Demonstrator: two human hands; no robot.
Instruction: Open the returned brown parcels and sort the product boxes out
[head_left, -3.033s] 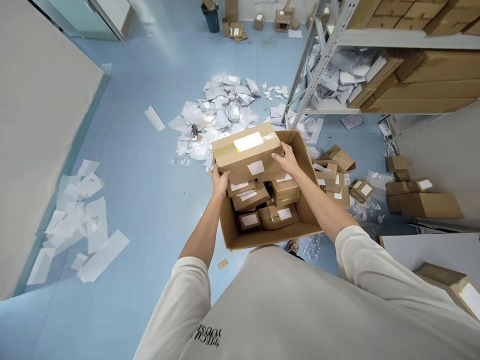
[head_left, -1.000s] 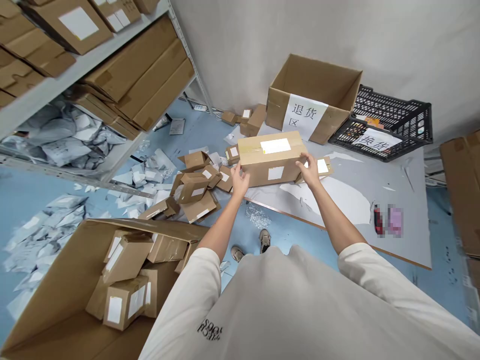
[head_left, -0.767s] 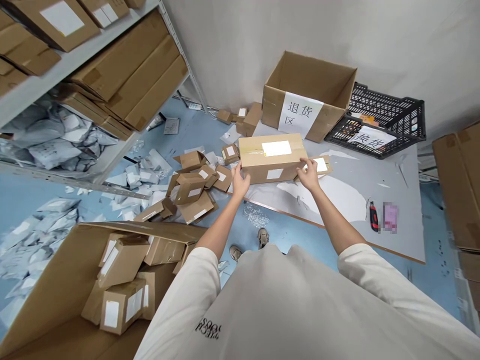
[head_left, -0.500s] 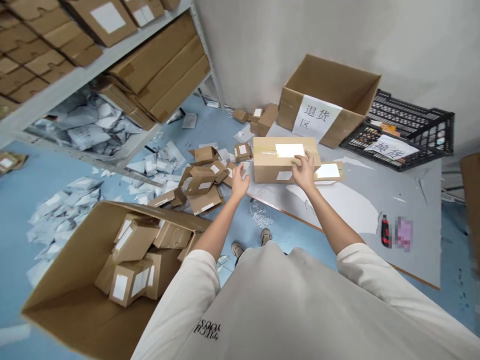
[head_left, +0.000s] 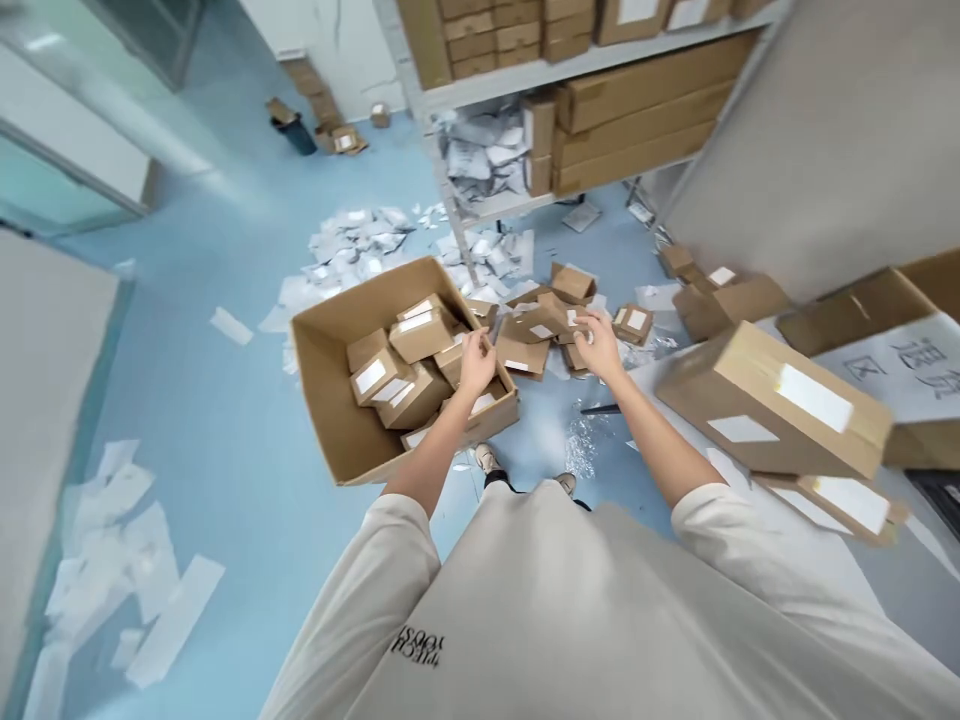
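My left hand (head_left: 477, 364) is above the right rim of a large open carton (head_left: 319, 400), its fingers loosely bent and apart, with nothing visible in them. Inside that carton lie several small cardboard boxes (head_left: 421, 337) with white labels. My right hand (head_left: 598, 346) hovers in front of a pile of opened cardboard boxes (head_left: 523, 358) on the floor. Its thumb and fingers are spread and hold nothing. To the right, a longer labelled cardboard box (head_left: 757, 420) sits on the table, apart from both hands, beside a flatter labelled box (head_left: 832, 503).
A shelf (head_left: 525, 75) at the back holds boxes and grey mailer bags. Paper and bag scraps (head_left: 352, 245) litter the blue floor. A carton with a handwritten sign (head_left: 900, 365) and part of a black crate (head_left: 941, 495) stand at the right. A dark bin (head_left: 298, 135) is far back.
The view has swung left, bringing the large carton to the middle. My right hand has come away from the long box on the table. My left hand is now over the carton's rim.
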